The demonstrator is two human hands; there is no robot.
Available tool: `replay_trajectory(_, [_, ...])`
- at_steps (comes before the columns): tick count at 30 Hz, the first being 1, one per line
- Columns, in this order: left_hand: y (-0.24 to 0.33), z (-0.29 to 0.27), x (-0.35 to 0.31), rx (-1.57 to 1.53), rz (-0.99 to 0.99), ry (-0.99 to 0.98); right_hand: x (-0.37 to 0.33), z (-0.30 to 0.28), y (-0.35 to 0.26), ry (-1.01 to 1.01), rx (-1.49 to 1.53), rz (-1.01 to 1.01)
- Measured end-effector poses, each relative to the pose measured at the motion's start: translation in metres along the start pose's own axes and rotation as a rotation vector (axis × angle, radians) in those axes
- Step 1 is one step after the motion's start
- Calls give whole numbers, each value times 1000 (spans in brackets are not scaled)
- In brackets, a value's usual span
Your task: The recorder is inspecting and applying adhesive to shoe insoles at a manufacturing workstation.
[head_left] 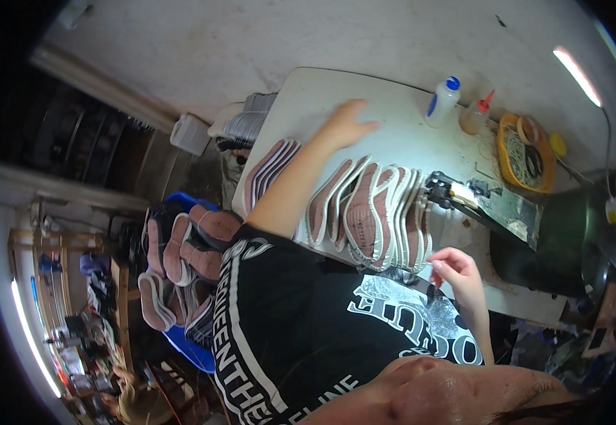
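Observation:
My left hand [350, 125] reaches over the far part of the pale table [386, 99], a little blurred, fingers apart and nothing in them. Below it an overlapping row of pinkish-brown shoe soles [366, 216] with white rims leans on edge. My right hand [458, 275] is beside the right end of this row, its fingers loosely bent and apart; no held thing shows. Left of my left forearm, another set of soles [269, 170] with white and dark edges lies overlapped, partly hidden by the arm.
A sewing-machine-like device [456, 193] stands right of the row. Behind it are a white bottle [441, 106], a red-tipped bottle [476, 117] and a yellow basket [510, 170]. Left of me, a blue container [201, 354] holds more soles; a white jug [190, 134] stands by the wall.

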State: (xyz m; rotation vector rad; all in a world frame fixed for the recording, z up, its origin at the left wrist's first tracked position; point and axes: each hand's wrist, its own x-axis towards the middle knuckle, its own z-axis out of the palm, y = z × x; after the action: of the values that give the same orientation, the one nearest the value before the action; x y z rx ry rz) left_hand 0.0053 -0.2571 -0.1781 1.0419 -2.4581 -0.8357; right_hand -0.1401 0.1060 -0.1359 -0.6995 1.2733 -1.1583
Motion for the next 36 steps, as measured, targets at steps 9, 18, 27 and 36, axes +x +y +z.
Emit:
replay_trajectory(9, [-203, -96, -201, -25, -844, -85, 23, 12, 0, -130, 55, 44])
replay_trajectory(18, [-109, -132, -201, 133, -605, 266, 12, 8, -18, -170, -50, -9])
replay_trajectory(27, [-208, -136, -194, 139, -720, -10, 9, 15, -28, -172, -119, -37])
replay_trajectory(36, [-32, -130, -176, 390, -66, 652, 17, 3, -26, -219, 0, -99])
